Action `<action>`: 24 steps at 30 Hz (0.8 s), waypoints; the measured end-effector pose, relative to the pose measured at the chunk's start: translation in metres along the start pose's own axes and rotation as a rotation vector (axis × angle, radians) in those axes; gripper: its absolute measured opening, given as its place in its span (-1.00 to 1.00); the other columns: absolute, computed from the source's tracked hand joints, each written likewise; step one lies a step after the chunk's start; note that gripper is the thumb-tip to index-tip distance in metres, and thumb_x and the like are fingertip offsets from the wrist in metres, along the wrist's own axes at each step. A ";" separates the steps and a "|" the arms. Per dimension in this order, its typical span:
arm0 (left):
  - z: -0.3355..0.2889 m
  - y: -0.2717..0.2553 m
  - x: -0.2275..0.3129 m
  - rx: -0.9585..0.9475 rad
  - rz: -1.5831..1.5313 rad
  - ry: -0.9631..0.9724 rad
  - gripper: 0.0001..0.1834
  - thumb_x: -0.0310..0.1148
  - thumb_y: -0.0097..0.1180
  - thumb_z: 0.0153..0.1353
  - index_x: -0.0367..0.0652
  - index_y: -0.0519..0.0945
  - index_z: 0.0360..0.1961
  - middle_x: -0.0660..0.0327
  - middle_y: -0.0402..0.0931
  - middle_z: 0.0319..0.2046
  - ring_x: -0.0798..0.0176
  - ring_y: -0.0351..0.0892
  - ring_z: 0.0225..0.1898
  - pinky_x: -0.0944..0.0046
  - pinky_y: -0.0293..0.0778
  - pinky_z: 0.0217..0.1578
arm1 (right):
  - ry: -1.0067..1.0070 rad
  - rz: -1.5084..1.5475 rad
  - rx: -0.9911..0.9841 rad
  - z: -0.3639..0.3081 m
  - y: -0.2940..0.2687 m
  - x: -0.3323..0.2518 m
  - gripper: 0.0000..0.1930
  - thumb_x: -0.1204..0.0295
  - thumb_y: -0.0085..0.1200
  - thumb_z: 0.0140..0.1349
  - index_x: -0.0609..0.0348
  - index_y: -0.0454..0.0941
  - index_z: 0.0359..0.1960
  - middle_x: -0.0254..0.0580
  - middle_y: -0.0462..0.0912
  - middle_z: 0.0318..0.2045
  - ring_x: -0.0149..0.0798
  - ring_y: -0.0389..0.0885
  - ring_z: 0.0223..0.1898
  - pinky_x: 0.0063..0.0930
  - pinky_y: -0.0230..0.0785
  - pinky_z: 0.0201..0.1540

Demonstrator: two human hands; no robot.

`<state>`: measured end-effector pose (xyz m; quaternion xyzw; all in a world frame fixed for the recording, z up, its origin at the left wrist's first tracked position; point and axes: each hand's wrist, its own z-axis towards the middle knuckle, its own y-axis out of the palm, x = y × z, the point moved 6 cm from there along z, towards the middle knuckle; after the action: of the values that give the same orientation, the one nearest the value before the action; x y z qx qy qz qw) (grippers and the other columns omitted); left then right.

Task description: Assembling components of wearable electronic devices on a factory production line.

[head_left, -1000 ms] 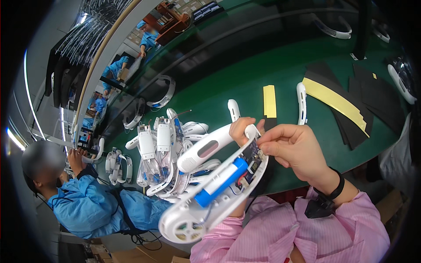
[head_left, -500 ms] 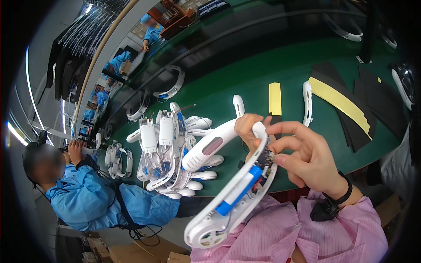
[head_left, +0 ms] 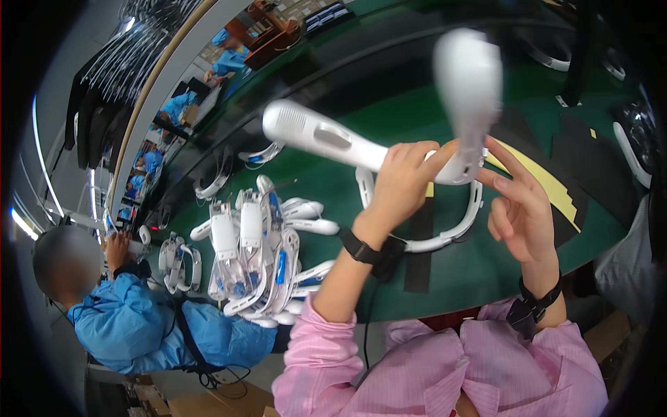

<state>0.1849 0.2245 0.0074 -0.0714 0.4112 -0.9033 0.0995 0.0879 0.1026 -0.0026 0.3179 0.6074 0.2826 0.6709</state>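
Observation:
A white U-shaped neck fan [head_left: 358,149] is lifted over the table, one arm stretching left and the other rising toward the far side, blurred by motion. My left hand [head_left: 406,181] is closed round its curved middle. The fingertips of my right hand [head_left: 517,198] grip the same neck fan at the bend on the right, the lower fingers loosely curled. Its outer shell faces up and its inside is hidden. Below my hands, a white curved band [head_left: 445,243] lies on the table, partly behind my left wrist.
To the left lies a heap of opened white neck-fan parts [head_left: 257,257] with blue batteries. Black strips and a yellow piece [head_left: 535,174] lie at right on the green table [head_left: 333,278]. A co-worker in blue [head_left: 132,313] sits at far left. A black post [head_left: 577,62] stands back right.
The neck fan has been raised and turned over, from its opened inside with blue battery to its outer shell. My left hand and forearm have come into fuller view.

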 end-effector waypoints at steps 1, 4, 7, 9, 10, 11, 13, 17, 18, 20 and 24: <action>0.014 0.006 -0.006 -0.060 -0.045 0.009 -0.37 -0.64 -0.04 -0.08 0.11 0.44 0.09 0.24 0.45 -0.32 0.11 0.45 -0.25 0.17 0.31 -0.17 | -0.024 -0.068 0.120 -0.003 -0.016 -0.005 -0.41 0.53 -0.15 0.18 0.33 0.05 0.28 0.16 0.49 0.00 -0.56 0.30 -0.76 -0.65 0.25 -0.70; 0.043 0.031 -0.037 -0.270 -0.065 0.005 -0.40 -0.64 -0.03 -0.05 0.03 0.41 0.10 0.19 0.47 -0.24 0.04 0.43 -0.17 0.15 0.27 -0.16 | 0.061 0.420 0.258 -0.017 -0.080 0.006 -0.45 0.51 -0.09 0.16 0.36 0.15 0.23 0.06 0.55 -0.10 -0.60 0.30 -0.72 -0.68 0.21 -0.67; 0.050 0.071 -0.095 -0.406 -0.156 -0.125 -0.48 -0.57 -0.04 0.11 0.06 0.34 0.13 0.15 0.51 -0.16 0.00 0.48 -0.12 0.10 0.32 -0.15 | -0.069 -0.125 0.496 -0.053 -0.113 0.009 -0.58 0.50 -0.07 0.17 0.36 0.34 0.09 -0.09 0.60 -0.28 -0.56 0.32 -0.70 -0.66 0.21 -0.66; 0.049 0.095 -0.136 -0.600 -0.084 -0.261 -0.51 -0.47 0.04 0.13 0.04 0.33 0.12 0.10 0.46 0.01 -0.05 0.43 0.01 0.04 0.38 -0.07 | -0.085 -0.206 0.521 -0.071 -0.127 0.021 -0.71 0.51 -0.07 0.18 0.37 0.44 -0.06 -0.10 0.59 -0.36 -0.52 0.37 -0.67 -0.66 0.25 -0.61; 0.047 0.109 -0.153 -0.676 0.014 -0.295 -0.48 -0.46 0.06 0.13 0.09 0.30 0.14 0.10 0.45 0.02 -0.02 0.44 0.02 0.04 0.37 -0.04 | -0.079 -0.205 0.530 -0.079 -0.133 0.028 -0.72 0.51 -0.09 0.20 0.37 0.45 -0.07 -0.10 0.58 -0.37 -0.51 0.37 -0.67 -0.66 0.26 -0.60; 0.043 0.120 -0.168 -0.719 0.071 -0.324 -0.43 -0.42 0.08 0.13 0.14 0.27 0.18 0.18 0.47 0.01 0.00 0.42 0.05 -0.11 0.32 0.00 | -0.069 -0.204 0.535 -0.084 -0.136 0.032 -0.74 0.52 -0.11 0.21 0.37 0.46 -0.09 -0.09 0.58 -0.38 -0.50 0.37 -0.66 -0.66 0.27 -0.59; 0.042 0.129 -0.185 -0.608 0.340 -0.268 -0.38 -0.36 0.11 0.13 0.21 0.23 0.22 0.20 0.46 -0.01 0.03 0.36 0.09 -0.29 0.24 0.00 | -0.074 -0.246 0.544 -0.086 -0.136 0.030 -0.76 0.54 -0.13 0.22 0.36 0.47 -0.11 -0.10 0.58 -0.38 -0.50 0.38 -0.65 -0.67 0.27 -0.58; 0.065 0.093 -0.129 -0.279 0.102 -0.072 -0.48 -0.12 0.12 0.13 -0.09 0.41 0.09 0.06 0.46 -0.09 -0.01 0.36 0.01 -0.03 0.30 -0.01 | -0.077 -0.647 0.398 -0.079 -0.128 0.023 -0.79 0.60 -0.15 0.22 0.31 0.53 -0.18 -0.16 0.59 -0.36 -0.50 0.42 -0.58 -0.68 0.30 -0.51; 0.066 0.083 -0.099 -0.552 -0.063 -0.106 -0.51 -0.09 0.11 0.13 -0.15 0.44 0.02 0.05 0.49 -0.15 -0.02 0.41 -0.06 0.05 0.33 -0.06 | -0.091 -0.868 0.224 -0.073 -0.112 0.019 -0.78 0.63 -0.08 0.14 0.24 0.55 -0.20 -0.23 0.61 -0.35 -0.39 0.51 -0.50 -0.58 0.38 -0.44; 0.039 0.063 -0.032 -1.042 -0.329 -0.210 -0.53 -0.07 0.11 0.13 -0.23 0.49 -0.09 0.03 0.53 -0.25 -0.03 0.50 -0.21 0.13 0.39 -0.16 | -0.201 -1.162 0.000 -0.062 -0.088 0.017 -0.77 0.62 -0.04 0.09 0.21 0.56 -0.21 -0.25 0.61 -0.31 -0.33 0.54 -0.45 -0.51 0.41 -0.40; -0.059 0.036 0.027 -1.169 -0.242 -0.088 -0.64 -0.17 0.15 0.07 -0.24 0.49 -0.23 0.03 0.52 -0.33 -0.06 0.55 -0.30 0.07 0.44 -0.29 | -0.354 -1.629 -0.378 -0.041 -0.045 0.042 -0.78 0.56 0.07 -0.01 0.14 0.56 -0.26 -0.31 0.57 -0.22 -0.21 0.58 -0.32 -0.37 0.47 -0.30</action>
<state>0.1506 0.2378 -0.0564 -0.1981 0.8245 -0.5283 -0.0429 0.0507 0.1097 -0.0660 -0.2958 0.4754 -0.2451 0.7915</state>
